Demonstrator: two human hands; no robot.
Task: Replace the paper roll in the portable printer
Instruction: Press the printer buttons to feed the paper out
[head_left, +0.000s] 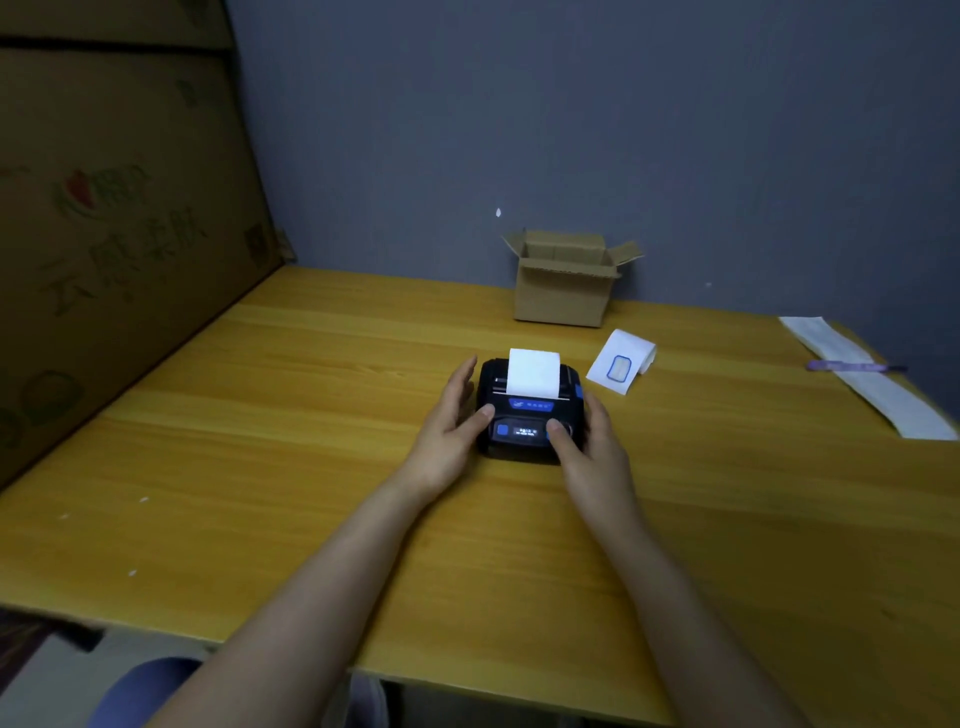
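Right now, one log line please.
printer: on table, lid shut | paper: feeding out top | left hand: beside printer | right hand: thumb on front panel

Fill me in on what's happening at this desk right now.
A person sits at a wooden table with both hands around a small black portable printer. The left hand cups its left side; the right hand rests on its right side with the thumb near the front panel. A strip of white paper sticks up from the printer's slot and the display is lit. A loose paper label and an open cardboard box sit behind.
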